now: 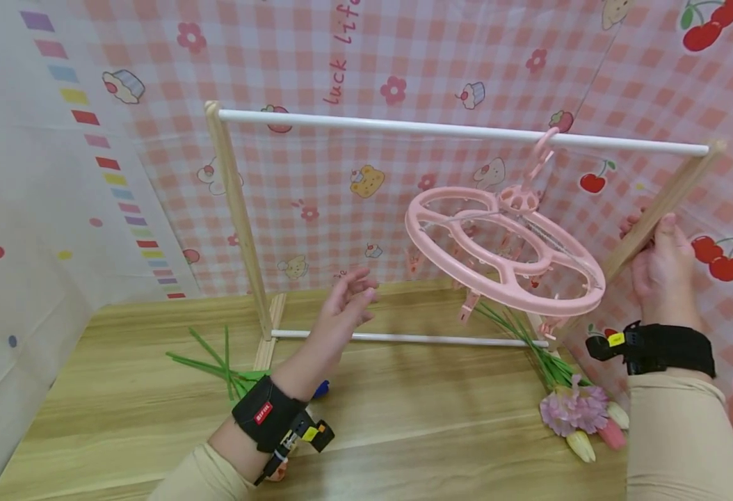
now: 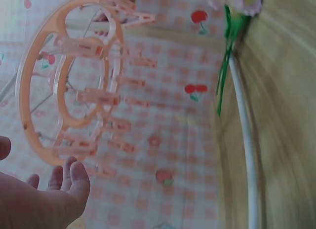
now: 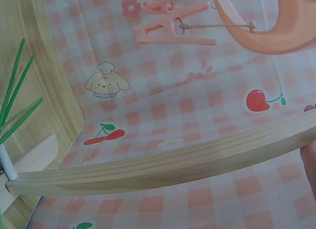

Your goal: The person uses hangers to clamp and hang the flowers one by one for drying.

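Note:
A pink oval clip hanger (image 1: 429,240) hangs by its hook from the white top rod (image 1: 366,125) of a wooden rack, toward the right end. Pink clothespins (image 2: 94,96) dangle below its ring. My right hand (image 1: 663,268) grips the rack's right wooden post (image 1: 648,219), thumb on the near side and fingers behind; in the right wrist view only a bit of it shows at the edge. To the left of the hanger, my left hand (image 1: 344,313) is raised with relaxed fingers and holds nothing. In the left wrist view its fingertips (image 2: 79,174) overlap the hanger's lower end.
Artificial flowers (image 1: 573,410) with green stems lie at the rack's right foot. More green stems (image 1: 216,362) lie on the wooden table (image 1: 122,390) at left, partly behind my left forearm. A white lower rod (image 1: 404,338) joins the posts; checked cloth (image 1: 316,56) covers the walls.

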`<action>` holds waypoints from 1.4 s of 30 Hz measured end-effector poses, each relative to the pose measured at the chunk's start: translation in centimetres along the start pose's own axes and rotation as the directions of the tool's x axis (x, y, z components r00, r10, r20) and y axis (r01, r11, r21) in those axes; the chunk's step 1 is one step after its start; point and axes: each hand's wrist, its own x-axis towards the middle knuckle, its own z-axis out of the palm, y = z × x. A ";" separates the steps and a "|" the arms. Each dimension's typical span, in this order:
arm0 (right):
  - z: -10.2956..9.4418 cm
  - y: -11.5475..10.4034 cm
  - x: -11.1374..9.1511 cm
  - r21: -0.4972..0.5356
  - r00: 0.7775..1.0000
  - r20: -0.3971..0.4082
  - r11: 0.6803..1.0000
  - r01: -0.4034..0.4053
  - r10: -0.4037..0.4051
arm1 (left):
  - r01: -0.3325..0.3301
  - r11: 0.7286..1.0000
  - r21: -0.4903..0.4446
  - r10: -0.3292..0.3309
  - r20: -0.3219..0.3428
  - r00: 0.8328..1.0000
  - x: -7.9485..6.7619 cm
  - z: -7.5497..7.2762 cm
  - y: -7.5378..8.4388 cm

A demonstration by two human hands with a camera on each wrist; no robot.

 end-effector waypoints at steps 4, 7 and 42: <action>0.1 0.1 0.0 -0.006 1.000 -0.007 1.000 -0.004 0.004 | 0.094 0.992 -0.086 -0.092 0.025 0.995 0.5 1.6 0.2; 0.2 0.2 0.1 0.002 1.000 -0.005 1.000 -0.014 0.014 | 0.129 0.986 -0.107 -0.124 0.049 0.991 0.8 2.5 0.2; -0.1 0.4 0.0 -0.002 0.999 0.012 0.999 0.051 -0.051 | 0.111 0.888 -0.447 -0.063 0.122 0.991 3.2 10.0 3.2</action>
